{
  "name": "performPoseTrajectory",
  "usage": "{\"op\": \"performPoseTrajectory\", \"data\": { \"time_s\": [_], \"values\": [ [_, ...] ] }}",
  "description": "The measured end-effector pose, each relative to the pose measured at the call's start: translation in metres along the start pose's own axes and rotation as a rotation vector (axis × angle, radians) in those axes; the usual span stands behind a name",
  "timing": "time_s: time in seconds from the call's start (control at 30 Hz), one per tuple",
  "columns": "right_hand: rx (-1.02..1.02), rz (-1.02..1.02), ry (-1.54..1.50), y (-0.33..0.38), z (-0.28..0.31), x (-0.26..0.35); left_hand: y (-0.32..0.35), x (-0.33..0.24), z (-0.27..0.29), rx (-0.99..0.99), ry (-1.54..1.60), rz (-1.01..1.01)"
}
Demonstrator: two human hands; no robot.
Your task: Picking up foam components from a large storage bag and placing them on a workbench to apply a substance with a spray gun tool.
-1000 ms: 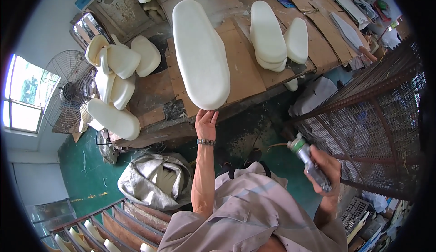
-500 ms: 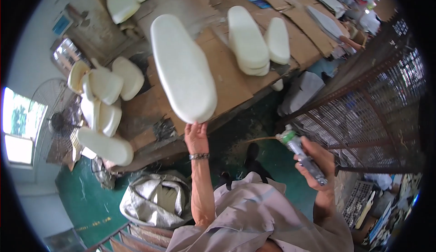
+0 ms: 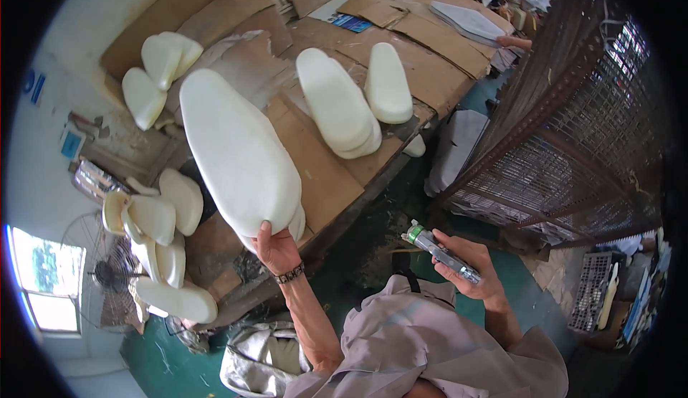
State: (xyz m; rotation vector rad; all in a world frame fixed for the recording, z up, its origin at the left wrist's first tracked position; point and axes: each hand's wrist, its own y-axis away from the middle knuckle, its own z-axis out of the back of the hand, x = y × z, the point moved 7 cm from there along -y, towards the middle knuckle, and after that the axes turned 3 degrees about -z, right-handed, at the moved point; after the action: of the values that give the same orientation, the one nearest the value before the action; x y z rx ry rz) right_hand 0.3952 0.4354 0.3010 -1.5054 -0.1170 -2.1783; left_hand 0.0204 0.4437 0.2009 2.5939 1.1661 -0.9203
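My left hand [image 3: 278, 249] grips the near end of a long cream seat-shaped foam pad [image 3: 240, 154], its thumb on top. The pad tilts above the cardboard-covered table, and the edge of another pale piece [image 3: 297, 224] shows beneath its near end. To the right, my right hand [image 3: 469, 263] is wrapped round a grey cylindrical hand tool [image 3: 448, 256] with a green collar, held apart from the pad. The tool's exact kind cannot be made out. On the table beyond lie a stack of similar foam pads [image 3: 337, 100] and a single pad [image 3: 389, 82].
More foam pieces [image 3: 154, 219] are heaped at the table's left, beside a fan [image 3: 107, 276]. A rusty mesh rack [image 3: 545, 154] stands on the right. Near my left forearm is a silvery sack [image 3: 261, 358]. Another person's hand [image 3: 512, 41] touches a pale panel [image 3: 466, 24] at the far right.
My view has shifted, moving the table's contents left and down in the picture. My left thumb now shows on top of the pad, and a second piece's edge appears beneath. The tool remains in my right hand.
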Motion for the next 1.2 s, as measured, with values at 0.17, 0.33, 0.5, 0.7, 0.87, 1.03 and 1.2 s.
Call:
{"op": "performPoseTrajectory", "data": {
  "time_s": [0.17,0.33,0.5,0.7,0.87,1.03,1.2],
  "values": [
    [-0.093,-0.010,0.040,-0.006,0.028,-0.026,-0.014,0.102,-0.058,0.139,-0.034,0.169],
    [-0.164,-0.135,0.047,0.006,0.055,-0.060,-0.031,0.278,-0.126,0.257,0.132,0.436],
    [-0.168,-0.192,0.196,0.024,0.075,-0.067,-0.059,0.452,-0.131,0.187,0.226,0.625],
    [-0.212,-0.308,0.170,0.038,0.081,-0.082,-0.085,0.550,-0.046,-0.169,0.228,0.769],
    [-0.113,-0.222,0.085,0.015,0.066,-0.077,-0.028,0.513,-0.016,0.051,-0.089,0.824],
    [0.094,0.038,0.018,-0.033,0.036,-0.020,0.101,0.397,0.073,0.069,-0.152,1.074],
    [0.293,0.237,-0.056,-0.057,-0.016,0.029,0.143,0.197,0.238,-0.504,-0.019,0.684]
  ]
}}
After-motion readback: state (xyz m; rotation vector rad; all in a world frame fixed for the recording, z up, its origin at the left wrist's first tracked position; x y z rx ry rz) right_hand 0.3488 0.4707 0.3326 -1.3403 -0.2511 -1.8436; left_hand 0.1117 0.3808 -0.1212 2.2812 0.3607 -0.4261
